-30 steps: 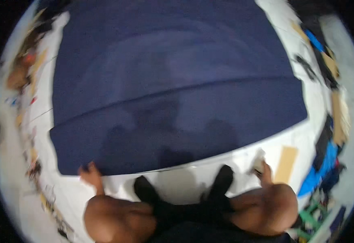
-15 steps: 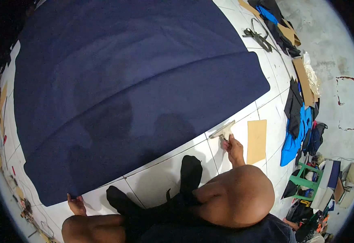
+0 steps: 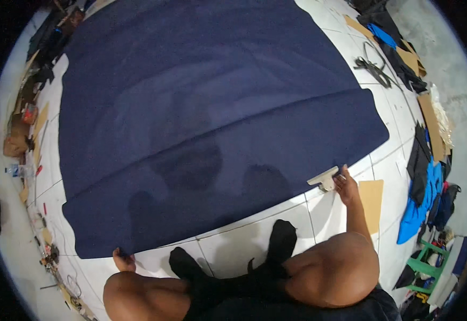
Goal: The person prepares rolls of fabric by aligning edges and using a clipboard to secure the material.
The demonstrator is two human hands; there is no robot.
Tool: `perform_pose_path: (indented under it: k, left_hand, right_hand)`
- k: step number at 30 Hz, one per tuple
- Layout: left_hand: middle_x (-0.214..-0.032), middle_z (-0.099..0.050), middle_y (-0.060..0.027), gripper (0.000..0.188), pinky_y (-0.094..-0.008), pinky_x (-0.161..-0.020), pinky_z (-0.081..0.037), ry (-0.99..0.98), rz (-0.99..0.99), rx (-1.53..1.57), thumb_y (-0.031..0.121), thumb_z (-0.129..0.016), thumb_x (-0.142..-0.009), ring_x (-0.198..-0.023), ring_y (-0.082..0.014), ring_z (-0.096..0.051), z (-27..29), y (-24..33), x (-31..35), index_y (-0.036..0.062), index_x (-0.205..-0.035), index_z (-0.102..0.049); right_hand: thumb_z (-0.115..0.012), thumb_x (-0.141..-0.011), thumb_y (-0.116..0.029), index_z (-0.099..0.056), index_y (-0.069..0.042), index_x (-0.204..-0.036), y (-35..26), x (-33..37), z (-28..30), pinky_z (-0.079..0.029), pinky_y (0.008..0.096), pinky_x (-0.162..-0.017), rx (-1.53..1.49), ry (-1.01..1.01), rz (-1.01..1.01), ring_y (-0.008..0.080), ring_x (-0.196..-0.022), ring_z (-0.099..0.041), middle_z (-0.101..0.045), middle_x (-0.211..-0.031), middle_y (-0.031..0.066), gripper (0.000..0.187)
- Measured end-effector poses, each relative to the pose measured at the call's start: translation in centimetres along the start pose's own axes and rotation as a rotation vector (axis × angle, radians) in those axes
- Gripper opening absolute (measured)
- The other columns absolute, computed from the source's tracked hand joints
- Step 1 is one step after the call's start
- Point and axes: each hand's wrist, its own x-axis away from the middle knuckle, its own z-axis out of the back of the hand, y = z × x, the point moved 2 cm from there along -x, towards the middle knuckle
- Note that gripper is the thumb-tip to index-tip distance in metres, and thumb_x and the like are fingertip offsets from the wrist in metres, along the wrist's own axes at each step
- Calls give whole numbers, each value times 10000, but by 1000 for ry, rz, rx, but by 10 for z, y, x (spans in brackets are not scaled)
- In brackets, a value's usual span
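A large dark blue cloth [image 3: 201, 144] lies spread over the floor, with a long fold running across its near part. At its near left edge, my left hand [image 3: 124, 260] holds the cloth's rim, fingers closed around it and partly hidden beneath. A wide, pale metal bulldog clip [image 3: 323, 176] sits at the near right edge, its long jaw over the cloth. Beside the clip is my right hand [image 3: 346, 186], fingers apart and touching the cloth's edge near the clip's handle.
White floor tiles [image 3: 228, 241] show around the cloth. A tan cardboard piece [image 3: 371, 206] lies by my right forearm. Dark straps [image 3: 375, 69], blue and black fabric [image 3: 423, 195] and a green stool [image 3: 429, 267] are along the right. Assorted clutter, with a plastic bottle [image 3: 17, 170], lines the left.
My right hand has brought the clip from above the bare tiles onto the cloth's edge, and its fingers have spread. My left hand stays at the near left edge. The view has shifted.
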Motion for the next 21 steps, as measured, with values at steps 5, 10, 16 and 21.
perform_pose_path:
  k: [5,10,16,21]
  left_hand:
    - [-1083,-603,-87,446,-363,-832,-499,-91,-81,42,364,-623,-743,-946,-222,-582,9,5,-10,95,-1095,-569]
    - [-1173,-579,-98,451,-365,-902,-454,-77,-228,83,247,-615,-819,-1059,-230,-565,30,34,40,22,-1196,-511]
    - [-1180,-581,-111,502,-408,-887,-444,-204,-478,-24,339,-617,-845,-1036,-244,-565,-30,165,119,36,-1229,-503]
    - [-1002,-598,-71,456,-343,-740,-434,110,-704,-247,433,-636,-843,-869,-213,-552,-154,236,106,65,-1109,-580]
  right_hand:
    - [-581,-842,-307,-558,-67,-918,21,-48,8,-479,335,-618,-322,-18,60,200,-673,-566,-570,-811,47,253]
    - [-543,-825,-324,-561,-26,-1033,-18,37,23,-482,345,-790,-92,-47,120,232,-873,-612,-633,-965,116,364]
    - [-513,-891,-401,-564,-14,-1047,-130,97,-32,-495,282,-627,23,-33,430,180,-728,-629,-653,-872,82,420]
    - [-552,-904,-396,-584,-38,-960,-197,25,-94,-433,299,-534,79,-51,563,158,-659,-587,-617,-826,48,364]
